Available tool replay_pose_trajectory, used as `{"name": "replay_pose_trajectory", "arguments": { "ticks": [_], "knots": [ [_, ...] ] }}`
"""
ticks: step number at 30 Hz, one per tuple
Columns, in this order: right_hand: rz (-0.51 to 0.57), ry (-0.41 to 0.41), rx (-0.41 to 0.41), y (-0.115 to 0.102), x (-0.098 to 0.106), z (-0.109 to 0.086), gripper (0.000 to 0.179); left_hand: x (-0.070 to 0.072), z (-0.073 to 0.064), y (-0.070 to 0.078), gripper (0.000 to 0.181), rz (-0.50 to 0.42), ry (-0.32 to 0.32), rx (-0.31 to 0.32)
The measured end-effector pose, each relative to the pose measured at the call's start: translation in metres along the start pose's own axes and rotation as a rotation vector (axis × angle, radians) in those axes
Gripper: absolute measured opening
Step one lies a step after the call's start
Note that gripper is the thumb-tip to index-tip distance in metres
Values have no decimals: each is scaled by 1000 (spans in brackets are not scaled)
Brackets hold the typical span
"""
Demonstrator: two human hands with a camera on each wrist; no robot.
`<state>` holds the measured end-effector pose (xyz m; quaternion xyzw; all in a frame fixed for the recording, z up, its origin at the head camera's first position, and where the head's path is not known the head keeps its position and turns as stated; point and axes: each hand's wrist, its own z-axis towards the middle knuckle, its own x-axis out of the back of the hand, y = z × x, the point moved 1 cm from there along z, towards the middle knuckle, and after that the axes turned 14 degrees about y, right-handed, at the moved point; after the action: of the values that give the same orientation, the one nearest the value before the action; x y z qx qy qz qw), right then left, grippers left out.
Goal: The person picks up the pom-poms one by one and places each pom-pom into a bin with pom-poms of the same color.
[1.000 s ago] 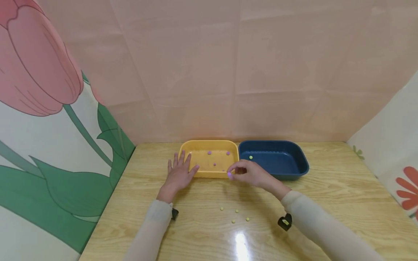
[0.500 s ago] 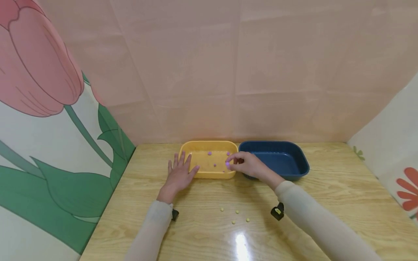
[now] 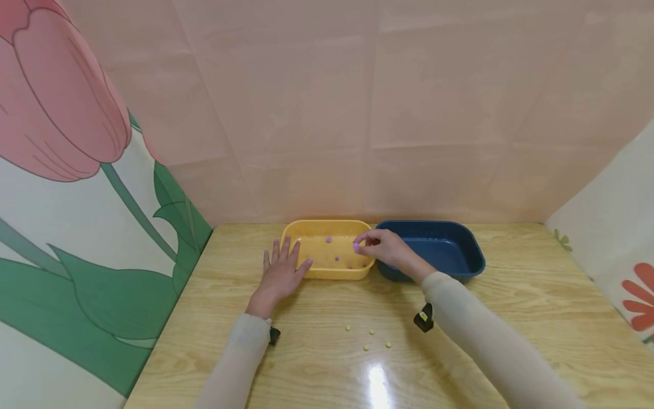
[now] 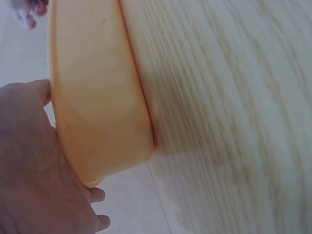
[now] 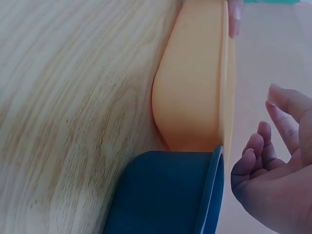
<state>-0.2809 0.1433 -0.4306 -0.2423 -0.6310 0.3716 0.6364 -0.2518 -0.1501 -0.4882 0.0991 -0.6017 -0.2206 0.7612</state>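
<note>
My right hand [image 3: 390,250] pinches a small purple ball [image 3: 356,246] between thumb and fingertips, above the right side of the yellow tray [image 3: 332,274]. In the right wrist view the same hand [image 5: 282,161] is partly seen and the ball does not show. My left hand [image 3: 280,275] rests with spread fingers on the tray's front-left rim. The left wrist view shows this hand [image 4: 39,156] against the tray wall [image 4: 97,97]. Several purple balls lie inside the tray, one of them [image 3: 328,240] toward the back.
A dark blue tray [image 3: 467,271] stands against the yellow one on its right, partly covered by my right hand. Several small yellow-green balls, such as this ball [image 3: 371,332], lie on the wooden table [image 3: 230,352] nearer to me. A pink backdrop [image 3: 327,113] rises behind.
My right hand has moved forward with the purple ball, from the yellow tray's front rim to over its inside. The left hand has stayed where it was.
</note>
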Motion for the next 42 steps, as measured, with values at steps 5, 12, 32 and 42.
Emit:
{"name": "replay_pose_trajectory", "arguments": {
  "ticks": [5, 12, 32, 42],
  "knots": [
    [6, -2, -31, 4, -3, 7, 28, 0, 0, 0, 73, 9, -4, -3],
    [15, -1, -57, 7, -3, 12, 27, -1, 0, 1, 75, 13, -4, -11],
    [-38, 60, -118, 6, -4, 23, 37, 0, 1, 2, 75, 12, -9, -7],
    [8, 87, -106, 4, 12, 9, 39, 1, 1, -1, 78, 39, -16, -7]
  ]
}}
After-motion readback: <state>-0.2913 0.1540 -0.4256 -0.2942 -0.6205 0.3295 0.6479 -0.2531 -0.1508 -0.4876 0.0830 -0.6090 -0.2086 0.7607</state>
